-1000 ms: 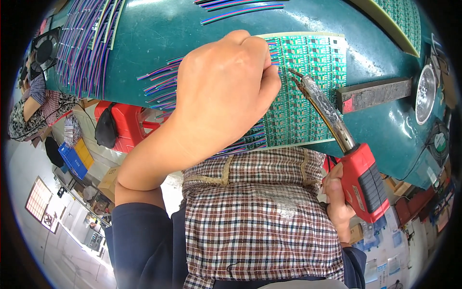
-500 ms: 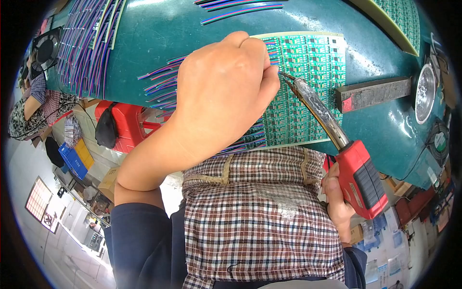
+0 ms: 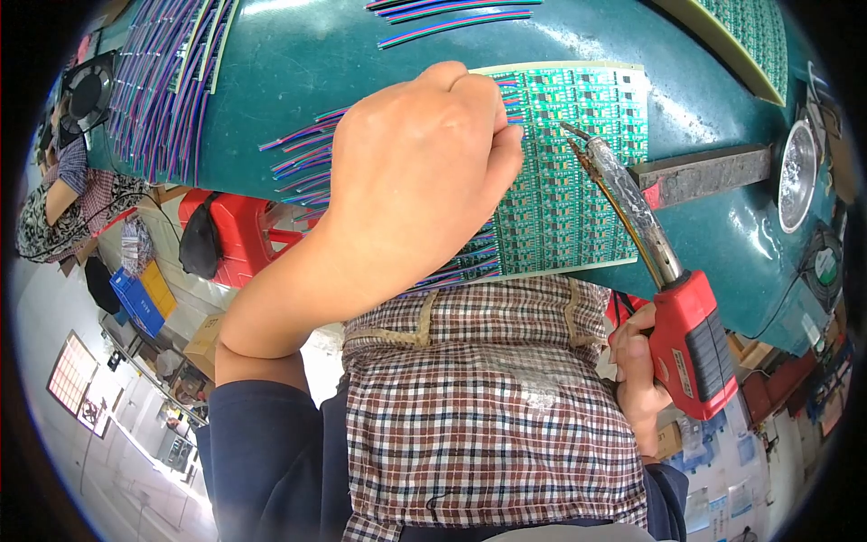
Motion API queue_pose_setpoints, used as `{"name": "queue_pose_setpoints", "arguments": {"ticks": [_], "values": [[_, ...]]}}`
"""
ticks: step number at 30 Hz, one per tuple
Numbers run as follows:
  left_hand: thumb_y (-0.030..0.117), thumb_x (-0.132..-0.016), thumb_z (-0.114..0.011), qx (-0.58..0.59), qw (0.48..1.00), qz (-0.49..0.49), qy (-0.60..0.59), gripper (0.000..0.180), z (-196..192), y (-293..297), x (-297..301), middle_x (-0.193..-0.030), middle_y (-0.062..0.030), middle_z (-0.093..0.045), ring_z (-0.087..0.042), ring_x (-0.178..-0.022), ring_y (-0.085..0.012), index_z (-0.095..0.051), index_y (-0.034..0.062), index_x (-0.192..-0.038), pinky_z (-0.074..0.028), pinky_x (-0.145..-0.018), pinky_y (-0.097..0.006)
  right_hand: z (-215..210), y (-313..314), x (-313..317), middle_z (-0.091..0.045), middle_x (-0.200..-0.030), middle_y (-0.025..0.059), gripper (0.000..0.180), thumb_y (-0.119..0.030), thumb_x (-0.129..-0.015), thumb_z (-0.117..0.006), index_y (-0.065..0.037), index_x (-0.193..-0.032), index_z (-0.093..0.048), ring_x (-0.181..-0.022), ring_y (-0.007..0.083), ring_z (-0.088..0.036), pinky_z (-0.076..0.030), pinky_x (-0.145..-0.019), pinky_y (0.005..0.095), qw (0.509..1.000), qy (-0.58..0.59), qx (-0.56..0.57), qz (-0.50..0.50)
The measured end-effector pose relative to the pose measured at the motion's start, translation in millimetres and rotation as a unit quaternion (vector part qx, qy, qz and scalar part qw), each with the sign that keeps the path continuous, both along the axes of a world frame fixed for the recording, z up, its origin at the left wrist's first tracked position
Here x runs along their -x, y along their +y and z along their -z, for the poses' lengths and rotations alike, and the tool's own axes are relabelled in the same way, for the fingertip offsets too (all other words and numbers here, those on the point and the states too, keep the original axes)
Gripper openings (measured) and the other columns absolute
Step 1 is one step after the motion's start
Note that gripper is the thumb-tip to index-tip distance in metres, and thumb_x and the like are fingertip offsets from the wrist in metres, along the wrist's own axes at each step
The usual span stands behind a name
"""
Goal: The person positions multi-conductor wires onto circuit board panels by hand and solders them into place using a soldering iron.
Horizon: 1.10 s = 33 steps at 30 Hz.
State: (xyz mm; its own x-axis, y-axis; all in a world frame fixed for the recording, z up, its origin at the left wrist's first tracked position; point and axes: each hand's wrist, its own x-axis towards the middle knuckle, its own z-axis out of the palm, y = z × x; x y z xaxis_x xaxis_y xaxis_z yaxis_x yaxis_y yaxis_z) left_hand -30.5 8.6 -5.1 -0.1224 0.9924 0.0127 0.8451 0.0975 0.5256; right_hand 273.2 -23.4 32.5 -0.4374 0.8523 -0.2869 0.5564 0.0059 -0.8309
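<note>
A green circuit board panel (image 3: 564,203) with rows of small chips lies on the bench. Striped blue, pink and black wires (image 3: 302,163) stick out from its left side, partly under my left hand (image 3: 424,154). That hand is closed in a pinch over the board; its fingertips and whatever they hold are hidden. In my right hand (image 3: 639,361) is a soldering iron (image 3: 691,348) with a red and black grip. Its long metal barrel points up and left, and the tip hovers over or touches the panel's upper middle, apart from my left fingers; contact cannot be told.
A dark metal bar (image 3: 704,176) lies right of the panel, beside a shallow metal dish (image 3: 797,176). More wires lie at the far edge; a wired stack of panels (image 3: 167,90) sits far left. A panel with a raised edge (image 3: 722,41) stands far right. Another person's arm (image 3: 61,199) shows at left.
The soldering iron has moved right, its tip drawing away from my left fingertips. My right hand has shifted slightly right with it. The left hand stays almost in place.
</note>
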Motion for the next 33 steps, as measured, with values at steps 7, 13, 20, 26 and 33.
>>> {"name": "queue_pose_setpoints", "arguments": {"ticks": [7,13,20,26,33], "values": [[0.011,-0.088,-0.077,-0.065,0.998,-0.004,0.025,0.015,-11,36,23,-0.082,-0.0092,-0.064,-0.064,-0.072,-0.0256,-0.065,0.0031,-0.091,-0.052,-0.067,-0.035,-1,0,3,-0.049,-0.064,0.0012,0.017,-0.011,-0.100,-0.060,0.005,-0.103,-0.057,-0.049,0.0089,-0.043,-0.041,-0.052,0.0265,1.000,0.005,0.013,0.025],[0.005,-0.084,-0.076,-0.125,0.992,0.036,0.006,0.019,5,49,35,-0.085,-0.0128,-0.058,-0.061,-0.081,-0.0341,-0.060,0.0024,-0.093,-0.049,-0.073,-0.043,1,0,-1,-0.048,-0.063,0.0010,0.016,-0.010,-0.100,-0.060,0.005,-0.101,-0.056,-0.050,0.0091,-0.042,-0.040,-0.052,0.0265,1.000,0.004,-0.008,-0.007],[0.011,-0.090,-0.075,-0.106,0.994,0.000,0.024,0.014,-5,40,30,-0.087,-0.0095,-0.064,-0.065,-0.079,-0.0260,-0.065,0.0033,-0.096,-0.052,-0.071,-0.037,1,0,-6,-0.047,-0.063,0.0004,0.017,-0.010,-0.100,-0.060,0.007,-0.104,-0.057,-0.050,0.0088,-0.042,-0.039,-0.052,0.0262,0.999,-0.019,-0.017,-0.019],[0.008,-0.096,-0.073,0.006,0.994,-0.004,-0.107,0.009,-27,7,8,-0.089,-0.0076,-0.071,-0.070,-0.074,-0.0168,-0.069,0.0010,-0.099,-0.055,-0.068,-0.028,0,-2,-12,-0.047,-0.063,0.0002,0.020,-0.010,-0.100,-0.060,0.008,-0.107,-0.057,-0.050,0.0086,-0.042,-0.039,-0.052,0.0255,1.000,0.005,-0.007,0.001],[0.009,-0.091,-0.075,0.044,0.995,-0.014,-0.084,0.014,-10,-4,-4,-0.079,-0.0081,-0.062,-0.062,-0.064,-0.0182,-0.064,0.0007,-0.087,-0.051,-0.060,-0.031,1,-6,-13,-0.050,-0.067,0.0017,0.024,-0.011,-0.099,-0.063,0.006,-0.115,-0.058,-0.054,0.0105,-0.046,-0.043,-0.055,0.0287,0.999,-0.011,-0.001,-0.030]]}}
